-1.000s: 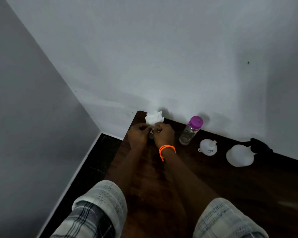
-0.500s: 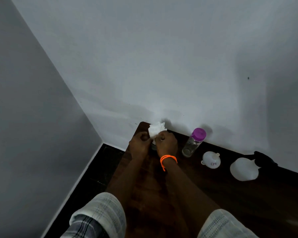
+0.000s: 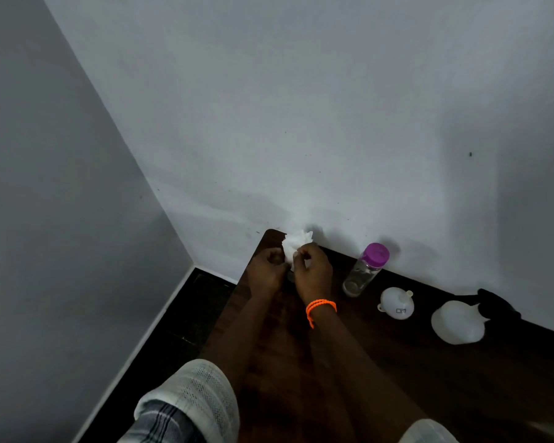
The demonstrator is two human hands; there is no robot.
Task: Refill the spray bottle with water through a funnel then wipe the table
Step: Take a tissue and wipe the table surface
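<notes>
Currently, in the head view, both hands work a white tissue wad (image 3: 296, 246) at the table's (image 3: 381, 378) far left corner. The left hand (image 3: 269, 270) and right hand (image 3: 312, 273) each pinch it. The spray bottle (image 3: 458, 321) lies well right of the wad, beyond the purple-capped bottle (image 3: 365, 270) and funnel (image 3: 397, 303). Pull steadily, keeping one hand anchored, to free a usable sheet.

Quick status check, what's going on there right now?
Both hands, left and right, pinching white tissue at table corner. Bottle, funnel untouched. Nothing blocking.
</notes>
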